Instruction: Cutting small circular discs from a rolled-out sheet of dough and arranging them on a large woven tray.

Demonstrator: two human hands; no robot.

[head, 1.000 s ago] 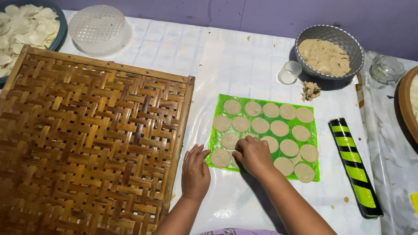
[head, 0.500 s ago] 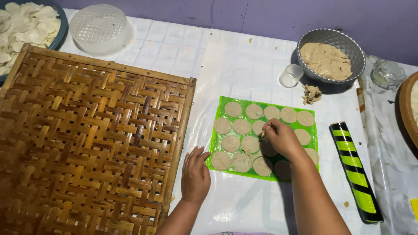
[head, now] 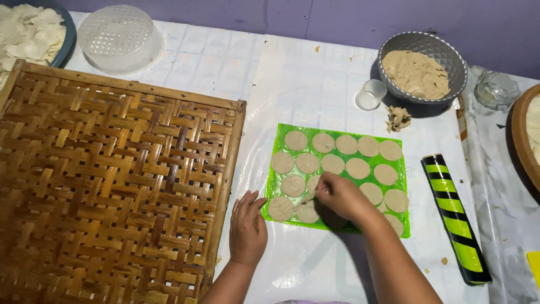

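Note:
A bright green plastic sheet (head: pixel 399 169) lies on the white table cover and carries several flat round tan dough discs (head: pixel 358 168) in rows. My right hand (head: pixel 340 197) rests over the sheet's lower middle, fingertips pinched on the edge of one disc (head: pixel 313 184). My left hand (head: pixel 247 228) lies flat, fingers together, on the table cover just left of the sheet's near corner, between the sheet and a woven bamboo tray (head: pixel 112 186). It holds nothing.
A grey bowl of tan dough (head: pixel 422 70), a small white cup (head: pixel 371 94) and a dough scrap (head: pixel 397 118) sit behind the sheet. A black-and-green striped roller (head: pixel 455 217) lies to the right. A clear strainer lid (head: pixel 118 36) and a bowl of white chips (head: pixel 28 34) stand far left.
My right hand went from the sheet's left part to its right half, then came back to the lower middle and now pinches a disc. My left hand has stayed put.

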